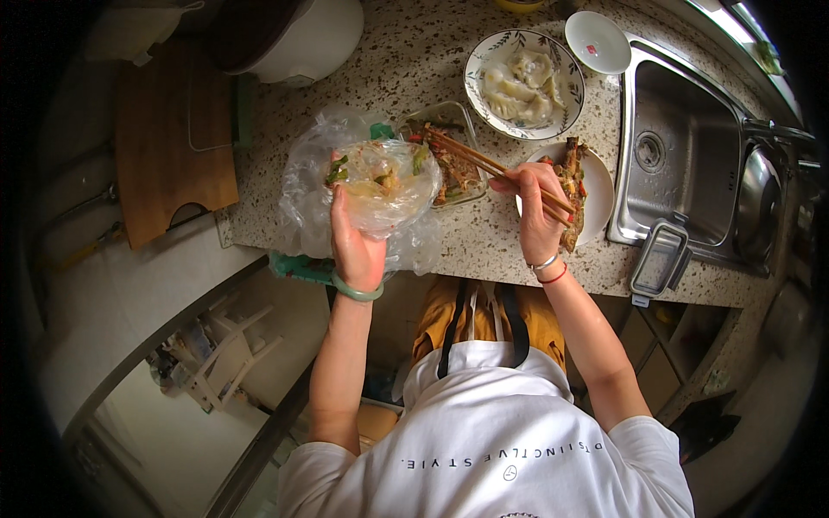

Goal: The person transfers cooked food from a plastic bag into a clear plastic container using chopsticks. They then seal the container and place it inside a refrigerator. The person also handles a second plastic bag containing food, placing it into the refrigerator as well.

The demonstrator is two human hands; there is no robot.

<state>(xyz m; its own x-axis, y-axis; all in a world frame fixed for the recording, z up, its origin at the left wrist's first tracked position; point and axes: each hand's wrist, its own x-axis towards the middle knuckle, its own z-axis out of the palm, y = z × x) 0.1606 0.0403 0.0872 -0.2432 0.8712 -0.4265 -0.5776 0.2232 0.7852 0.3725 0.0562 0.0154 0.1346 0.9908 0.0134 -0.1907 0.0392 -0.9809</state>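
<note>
My left hand (356, 246), with a green bangle at its wrist, is closed round the near side of a bowl (389, 186) that looks wrapped in clear plastic film. Bits of green and reddish food show in it. My right hand (537, 205) grips a pair of wooden chopsticks (475, 157). Their tips reach left over a rectangular glass container (473, 129) of reddish cooked food, partly hidden by the bowl. Under and behind the bowl lies a crumpled clear plastic bag (302, 173). Beside my right hand, a white plate (598, 203) holds long browned pieces of food (572, 177).
A leaf-patterned bowl (477, 102) of dumplings stands farther back, near a small white bowl (598, 41). At right is a steel sink (682, 138), with a clear rectangular lid (658, 259) at its near edge. A white appliance (315, 39) and wooden board (173, 147) are at left.
</note>
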